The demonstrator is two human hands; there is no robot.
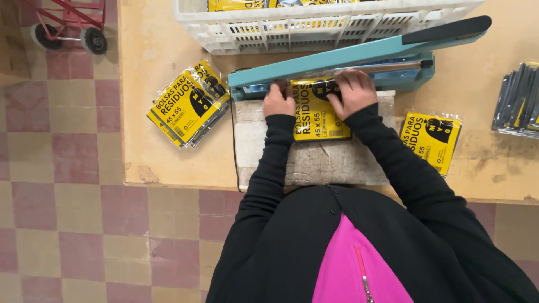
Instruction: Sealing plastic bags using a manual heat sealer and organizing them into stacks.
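A yellow-and-black packet of bags (317,118) lies on a pale block (314,163) in front of me, its far end under the raised arm of a teal heat sealer (359,59). My left hand (278,101) grips the packet's left edge at the sealer's jaw. My right hand (352,91) presses on the packet's top right corner, next to the sealer bar. Both sleeves are black.
A stack of sealed yellow packets (188,104) lies to the left on the tan table (168,163). One packet (431,140) lies to the right, with dark unsealed bags (516,101) at the far right. A white slotted crate (314,25) stands behind the sealer. A red hand trolley (73,25) stands on the tiled floor.
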